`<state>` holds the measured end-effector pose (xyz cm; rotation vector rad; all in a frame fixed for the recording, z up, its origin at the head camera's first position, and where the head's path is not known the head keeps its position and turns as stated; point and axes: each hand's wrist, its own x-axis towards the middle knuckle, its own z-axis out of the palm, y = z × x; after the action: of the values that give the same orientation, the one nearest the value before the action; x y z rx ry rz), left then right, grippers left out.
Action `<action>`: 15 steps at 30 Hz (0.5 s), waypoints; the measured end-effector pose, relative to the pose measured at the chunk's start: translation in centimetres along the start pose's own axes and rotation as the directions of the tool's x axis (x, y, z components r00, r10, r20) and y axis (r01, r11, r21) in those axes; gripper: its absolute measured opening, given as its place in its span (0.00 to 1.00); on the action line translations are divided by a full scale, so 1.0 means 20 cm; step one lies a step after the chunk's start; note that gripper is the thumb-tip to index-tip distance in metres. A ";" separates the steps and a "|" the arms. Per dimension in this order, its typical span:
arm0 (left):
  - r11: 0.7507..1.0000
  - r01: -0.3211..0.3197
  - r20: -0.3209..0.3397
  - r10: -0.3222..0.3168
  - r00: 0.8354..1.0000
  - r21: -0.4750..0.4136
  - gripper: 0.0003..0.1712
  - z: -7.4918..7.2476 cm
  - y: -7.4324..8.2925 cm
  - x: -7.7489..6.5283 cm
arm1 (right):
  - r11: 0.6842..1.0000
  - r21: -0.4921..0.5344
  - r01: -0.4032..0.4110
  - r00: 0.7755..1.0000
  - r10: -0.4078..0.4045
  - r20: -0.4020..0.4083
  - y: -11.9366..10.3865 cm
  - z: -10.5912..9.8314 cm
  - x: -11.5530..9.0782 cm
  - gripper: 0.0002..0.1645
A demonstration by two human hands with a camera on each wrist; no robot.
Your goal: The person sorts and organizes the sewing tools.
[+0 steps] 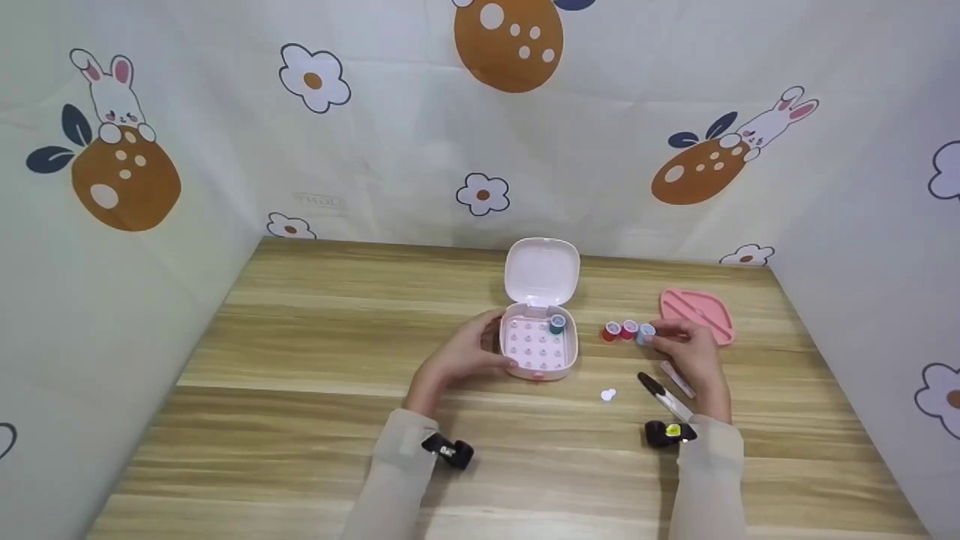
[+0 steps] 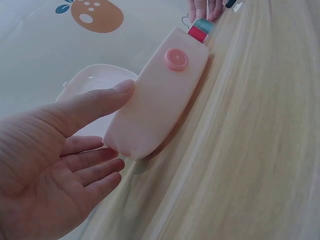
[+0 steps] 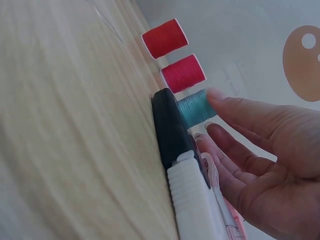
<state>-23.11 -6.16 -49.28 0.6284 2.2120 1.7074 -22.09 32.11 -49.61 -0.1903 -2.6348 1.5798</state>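
Note:
A pale pink sewing box [image 1: 538, 375] stands on the table with its lid [image 1: 543, 271] raised. Inside are rows of small pegs, and a dark teal thread spool [image 1: 557, 324] sits at the back right. My left hand [image 1: 469, 351] holds the box by its left side, thumb on the front wall near the round pink button [image 2: 176, 59]. To the right, my right hand [image 1: 691, 358] pinches a light blue thread spool [image 3: 196, 108] between thumb and fingers. It is at the end of a row with a crimson spool [image 3: 184, 73] and a red spool [image 3: 165, 39].
Behind the right hand lies a pink divided tray [image 1: 697, 315]. A black and white tool [image 1: 664, 396] and a folded measuring tape [image 1: 678, 379] lie close to the right wrist. One small white piece [image 1: 607, 394] is on the table in front of the spools.

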 end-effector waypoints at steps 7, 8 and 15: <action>1.000 0.021 0.013 -0.021 1.000 0.003 0.51 0.00 0.00 0.00 | 0.999 0.038 0.015 1.000 -0.014 -0.008 0.01 0.00 0.00 0.24; 1.000 0.027 0.015 -0.027 1.000 0.002 0.51 0.00 0.00 0.00 | 0.999 0.052 0.015 1.000 -0.014 -0.009 0.01 0.00 0.00 0.24; 0.999 0.029 0.005 -0.029 1.000 0.015 0.53 -0.01 0.01 0.00 | 0.996 0.087 -0.008 1.000 0.008 0.000 -0.01 -0.01 0.00 0.24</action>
<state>-23.14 -6.23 -49.15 0.6010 2.2215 1.6748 -21.99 32.23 -49.42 -0.1963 -2.5610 1.6925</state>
